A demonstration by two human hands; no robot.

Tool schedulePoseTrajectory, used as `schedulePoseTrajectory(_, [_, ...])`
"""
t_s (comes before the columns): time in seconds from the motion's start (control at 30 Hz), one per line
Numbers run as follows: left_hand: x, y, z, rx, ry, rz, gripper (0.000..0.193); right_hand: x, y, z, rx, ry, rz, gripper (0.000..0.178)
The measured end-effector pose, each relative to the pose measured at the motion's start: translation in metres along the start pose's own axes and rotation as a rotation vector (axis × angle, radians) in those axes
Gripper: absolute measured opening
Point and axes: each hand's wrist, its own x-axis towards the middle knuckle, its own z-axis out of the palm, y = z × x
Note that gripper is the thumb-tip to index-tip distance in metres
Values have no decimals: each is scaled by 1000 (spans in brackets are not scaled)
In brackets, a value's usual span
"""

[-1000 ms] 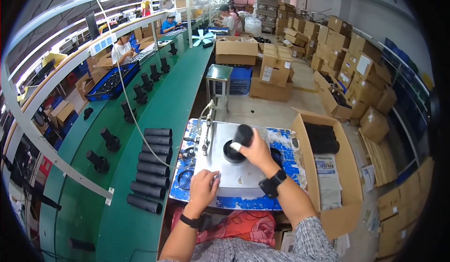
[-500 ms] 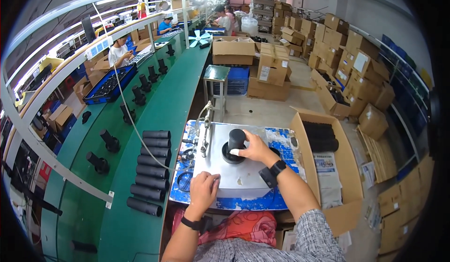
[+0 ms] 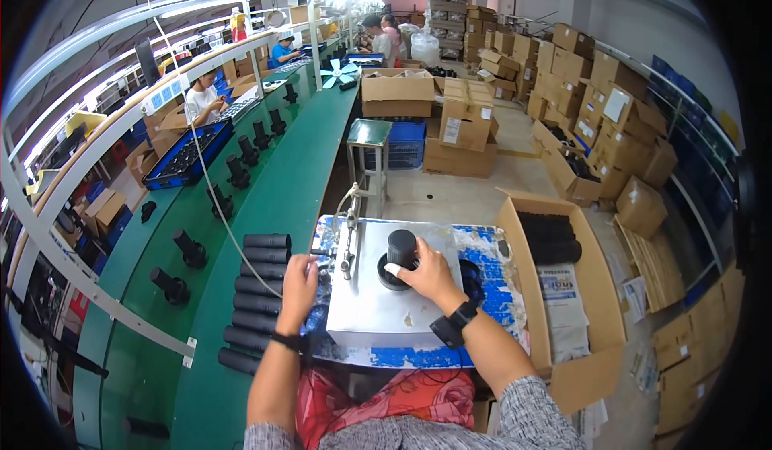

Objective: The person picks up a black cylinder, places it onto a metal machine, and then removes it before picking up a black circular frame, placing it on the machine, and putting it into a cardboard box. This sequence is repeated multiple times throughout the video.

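Right hand: forearm comes in from lower right, slants up and left, elbow out, wrist fairly straight. Palm faces left, toward the black cylinder; thumb lies across its near side, fingers curl round its right side. Grip closed on it, thumb against fingers with the cylinder between. Thumb tip has a pale covering. Cylinder stands about upright at the round black fixture on top of the metal box; exact seating hidden by the hand. Dark wrist device on the right wrist.

Left hand: forearm rises almost vertically from lower left, hand upright beside the box's left edge, back of hand toward the camera. Fingers bent, tips near the metal fitting and its small side parts; whether they pinch or touch anything, cannot tell. Dark band on that wrist. Row of black tubes just left of it on the green bench. Hands well apart, right one farther over the box.
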Motion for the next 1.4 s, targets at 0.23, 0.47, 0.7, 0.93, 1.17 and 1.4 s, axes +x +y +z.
schedulePoseTrajectory(0.23, [68,-85,28,379,-369,-45,24,0,4,15,28,24,-24,67])
schedulePoseTrajectory(0.47, [70,-80,23,406,-620,-260,34,-1,1,15,23,84,-50,63])
schedulePoseTrajectory(0.7, [-33,50,-33,-157,262,-217,25,35,-11,-50,409,535,-68,50])
schedulePoseTrajectory(0.93, [-166,163,-131,76,226,157,44,-21,-178,-100,706,28,-769,65])
schedulePoseTrajectory(1.17, [-201,166,-118,199,158,-120,78,-152,-153,77,344,-452,-668,63])
schedulePoseTrajectory(1.4, [-221,61,-319,268,848,-405,59,-162,-95,17,502,-757,-42,49])
